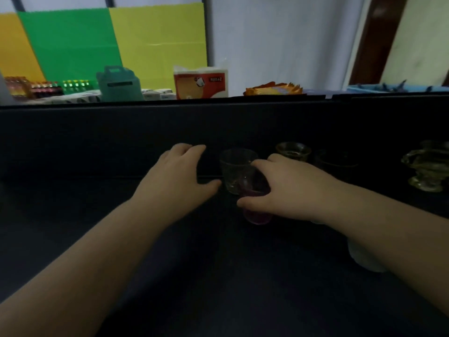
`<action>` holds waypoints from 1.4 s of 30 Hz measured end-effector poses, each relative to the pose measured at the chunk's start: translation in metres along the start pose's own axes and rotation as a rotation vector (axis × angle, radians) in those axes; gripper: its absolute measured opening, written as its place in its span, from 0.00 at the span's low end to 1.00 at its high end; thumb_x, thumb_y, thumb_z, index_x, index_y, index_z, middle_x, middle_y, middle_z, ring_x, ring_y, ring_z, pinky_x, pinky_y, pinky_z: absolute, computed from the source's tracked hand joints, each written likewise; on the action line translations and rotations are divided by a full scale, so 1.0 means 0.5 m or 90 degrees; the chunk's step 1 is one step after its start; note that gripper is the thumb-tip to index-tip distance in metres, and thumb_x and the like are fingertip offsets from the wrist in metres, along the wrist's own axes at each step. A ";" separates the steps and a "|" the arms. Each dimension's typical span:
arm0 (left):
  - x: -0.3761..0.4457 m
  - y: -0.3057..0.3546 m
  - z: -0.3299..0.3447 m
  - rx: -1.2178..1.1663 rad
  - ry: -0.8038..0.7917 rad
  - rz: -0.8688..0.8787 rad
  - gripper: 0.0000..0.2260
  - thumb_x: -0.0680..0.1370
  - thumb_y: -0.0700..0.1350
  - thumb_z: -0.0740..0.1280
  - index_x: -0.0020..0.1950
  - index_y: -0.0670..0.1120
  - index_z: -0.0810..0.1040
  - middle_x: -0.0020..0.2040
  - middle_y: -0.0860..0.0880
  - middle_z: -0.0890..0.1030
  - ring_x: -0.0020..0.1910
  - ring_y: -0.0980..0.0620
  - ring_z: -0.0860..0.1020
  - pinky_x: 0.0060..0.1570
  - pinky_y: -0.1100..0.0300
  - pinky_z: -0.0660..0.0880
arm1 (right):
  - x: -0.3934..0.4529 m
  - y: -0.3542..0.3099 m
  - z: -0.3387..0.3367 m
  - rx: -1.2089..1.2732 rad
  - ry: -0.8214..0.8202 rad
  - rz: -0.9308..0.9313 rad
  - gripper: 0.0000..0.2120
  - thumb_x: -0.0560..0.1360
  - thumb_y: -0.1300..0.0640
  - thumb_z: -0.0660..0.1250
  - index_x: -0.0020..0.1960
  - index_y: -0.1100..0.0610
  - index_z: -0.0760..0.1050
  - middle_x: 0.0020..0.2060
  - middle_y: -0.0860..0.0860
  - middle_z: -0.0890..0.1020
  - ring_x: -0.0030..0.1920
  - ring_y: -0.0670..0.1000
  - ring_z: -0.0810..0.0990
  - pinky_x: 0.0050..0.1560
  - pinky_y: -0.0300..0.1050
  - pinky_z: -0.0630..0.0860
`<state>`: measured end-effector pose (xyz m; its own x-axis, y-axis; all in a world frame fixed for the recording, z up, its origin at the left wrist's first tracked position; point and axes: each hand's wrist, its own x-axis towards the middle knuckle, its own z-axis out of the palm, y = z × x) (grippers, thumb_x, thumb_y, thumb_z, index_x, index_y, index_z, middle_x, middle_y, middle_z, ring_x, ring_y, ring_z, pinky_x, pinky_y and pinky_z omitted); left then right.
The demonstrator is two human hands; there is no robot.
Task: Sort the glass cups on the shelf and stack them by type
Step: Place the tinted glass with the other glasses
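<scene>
On the dark shelf (102, 154), my right hand (286, 188) is shut on a small pink-tinted glass cup (257, 215), with thumb in front and fingers behind. Just behind it stands a clear glass cup (233, 169). My left hand (179, 176) rests open on the shelf to the left of the clear cup, its thumb close to the cup's base without a grip. Farther right stand an amber footed cup (292, 150), a dark cup (336, 161) that is hard to make out, and an ornate handled footed glass (427, 166).
A pale frosted cup (364, 260) shows partly under my right forearm. Above the shelf's back edge sit a teal box (119, 83), a red and white tissue pack (200, 82), orange packets (273, 88) and small bottles (34, 87). Green and yellow panels stand behind.
</scene>
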<state>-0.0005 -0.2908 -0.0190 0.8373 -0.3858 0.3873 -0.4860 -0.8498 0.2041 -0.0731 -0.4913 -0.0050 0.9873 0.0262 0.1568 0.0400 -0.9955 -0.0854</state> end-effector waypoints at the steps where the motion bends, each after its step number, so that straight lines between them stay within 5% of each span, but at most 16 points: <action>1: 0.027 0.003 0.006 -0.010 0.002 0.006 0.39 0.71 0.64 0.68 0.77 0.53 0.58 0.75 0.49 0.63 0.71 0.48 0.65 0.67 0.50 0.67 | -0.006 0.001 -0.003 0.018 0.013 0.007 0.38 0.66 0.24 0.63 0.67 0.44 0.71 0.52 0.46 0.73 0.48 0.46 0.75 0.42 0.42 0.73; 7: 0.140 0.064 0.075 -0.041 -0.059 0.063 0.40 0.68 0.69 0.68 0.76 0.56 0.60 0.74 0.47 0.63 0.68 0.45 0.67 0.63 0.47 0.70 | -0.064 0.006 -0.025 0.083 0.118 0.044 0.32 0.65 0.25 0.65 0.61 0.42 0.74 0.50 0.42 0.74 0.47 0.42 0.75 0.48 0.42 0.76; 14: 0.171 0.085 0.120 -0.039 -0.098 0.021 0.40 0.68 0.68 0.68 0.75 0.53 0.62 0.72 0.44 0.66 0.63 0.43 0.72 0.57 0.46 0.74 | -0.128 -0.009 -0.036 0.131 0.182 0.114 0.31 0.63 0.26 0.70 0.59 0.41 0.76 0.47 0.40 0.73 0.45 0.40 0.75 0.44 0.38 0.74; 19: 0.139 0.055 0.101 -0.041 -0.087 0.039 0.38 0.69 0.66 0.69 0.75 0.53 0.64 0.69 0.45 0.68 0.60 0.45 0.73 0.54 0.49 0.76 | -0.153 -0.027 -0.033 0.126 0.195 0.144 0.38 0.62 0.25 0.69 0.66 0.44 0.73 0.51 0.40 0.73 0.48 0.42 0.75 0.50 0.42 0.76; 29: -0.022 0.078 -0.003 -0.093 -0.016 0.114 0.36 0.68 0.66 0.70 0.72 0.55 0.69 0.64 0.52 0.72 0.55 0.52 0.74 0.49 0.56 0.73 | -0.262 -0.020 -0.074 0.126 0.248 0.143 0.36 0.61 0.24 0.66 0.63 0.42 0.73 0.48 0.40 0.72 0.47 0.41 0.74 0.46 0.39 0.75; 36: -0.146 0.239 -0.066 -0.115 0.028 0.190 0.36 0.65 0.68 0.66 0.71 0.56 0.70 0.62 0.55 0.73 0.52 0.53 0.75 0.48 0.54 0.74 | -0.441 0.077 -0.127 0.137 0.266 0.203 0.33 0.60 0.25 0.66 0.60 0.39 0.72 0.48 0.38 0.72 0.48 0.39 0.74 0.46 0.38 0.72; 42: -0.242 0.468 -0.061 -0.179 0.033 0.275 0.35 0.64 0.70 0.64 0.70 0.60 0.70 0.56 0.62 0.68 0.50 0.57 0.72 0.47 0.57 0.70 | -0.634 0.223 -0.155 0.104 0.253 0.311 0.41 0.59 0.24 0.65 0.67 0.40 0.70 0.49 0.36 0.71 0.49 0.40 0.74 0.46 0.38 0.70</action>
<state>-0.2233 -0.4320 0.0090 0.5348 -0.6562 0.5324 -0.8395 -0.4842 0.2465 -0.3933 -0.6178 0.0122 0.7666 -0.4932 0.4111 -0.3459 -0.8567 -0.3827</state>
